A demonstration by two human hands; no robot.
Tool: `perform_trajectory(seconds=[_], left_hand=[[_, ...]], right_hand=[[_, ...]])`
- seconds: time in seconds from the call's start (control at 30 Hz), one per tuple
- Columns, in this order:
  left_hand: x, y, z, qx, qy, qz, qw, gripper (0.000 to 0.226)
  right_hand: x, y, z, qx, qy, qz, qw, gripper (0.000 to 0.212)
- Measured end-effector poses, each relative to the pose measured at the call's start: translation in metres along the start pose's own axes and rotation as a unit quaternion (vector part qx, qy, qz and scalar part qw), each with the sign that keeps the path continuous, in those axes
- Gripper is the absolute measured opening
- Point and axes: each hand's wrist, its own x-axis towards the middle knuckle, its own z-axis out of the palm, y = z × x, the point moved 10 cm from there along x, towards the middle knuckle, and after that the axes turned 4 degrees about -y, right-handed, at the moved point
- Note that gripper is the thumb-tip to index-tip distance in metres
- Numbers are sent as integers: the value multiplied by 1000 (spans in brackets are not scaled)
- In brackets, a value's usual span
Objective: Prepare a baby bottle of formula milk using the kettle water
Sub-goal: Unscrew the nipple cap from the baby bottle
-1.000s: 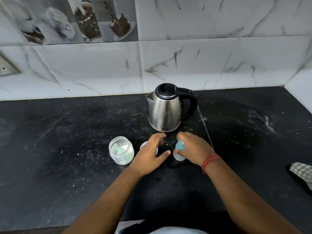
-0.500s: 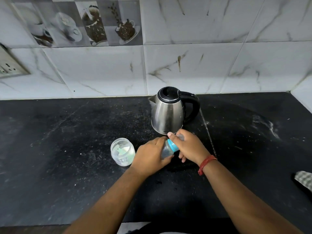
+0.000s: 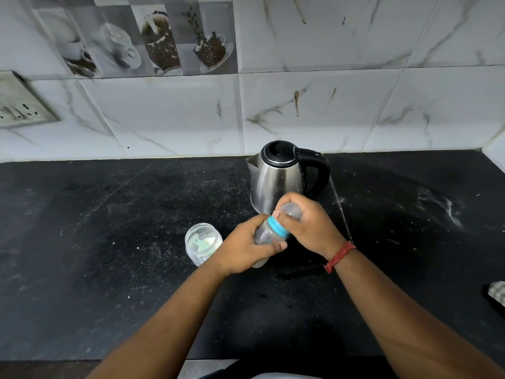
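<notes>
The bottle (image 3: pixel 269 232) is held tilted above the bench (image 3: pixel 109 269), in front of the kettle (image 3: pixel 276 179). The left hand (image 3: pixel 246 248) grips its body; the right hand (image 3: pixel 308 225) wraps the cap end, up and right.

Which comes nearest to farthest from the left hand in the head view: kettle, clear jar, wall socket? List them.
1. Clear jar: just left of the left hand.
2. Kettle: behind, slightly right.
3. Wall socket: far left, on the tiles.
</notes>
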Motion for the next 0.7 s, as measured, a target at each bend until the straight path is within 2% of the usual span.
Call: perform_trajectory(seconds=[0.17,0.3,0.4,0.53,0.7], left_hand=[[3,1,0,-45,-2,-8,999,38],[-2,-15,-12,-58,46,-23,997,45],[-8,-22,-19,-63,78,-30,994,47],[-11,-24,-22,-66,97,-27,993,53],[-13,-25,-21,-62,97,-29,993,53]], right_hand=[[-2,-9,-17,52,54,-44,996,13],[-5,14,-49,125,146,5,981,13],[-7,48,-57,28,179,64,981,17],[-16,105,-36,-166,98,142,971,38],[-32,148,-9,-297,-1,179,938,45]])
